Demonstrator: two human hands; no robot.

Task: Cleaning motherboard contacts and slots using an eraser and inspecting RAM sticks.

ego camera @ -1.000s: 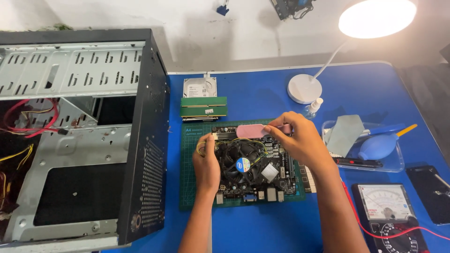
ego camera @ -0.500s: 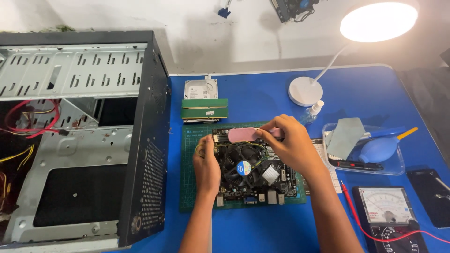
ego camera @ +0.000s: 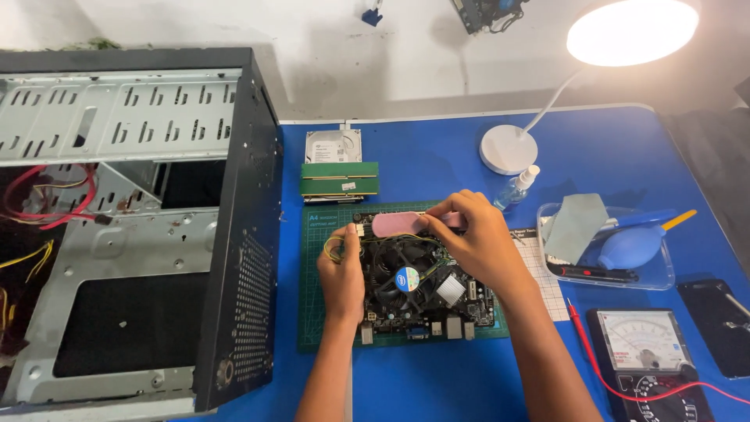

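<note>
My right hand pinches a pink eraser at the motherboard's far edge; left hand curls closed on its left edge. Pressing hard risks flexing the board or snagging fan wires.

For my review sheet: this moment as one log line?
left hand: steadies motherboard | right hand: holds pink eraser at board's top edge | on green mat

This is a small computer-repair workshop — a blue surface carries an opened black computer case at the left, a motherboard on a green cutting mat, a hard drive, an analogue multimeter near right — all under a white desk lamp.
</note>
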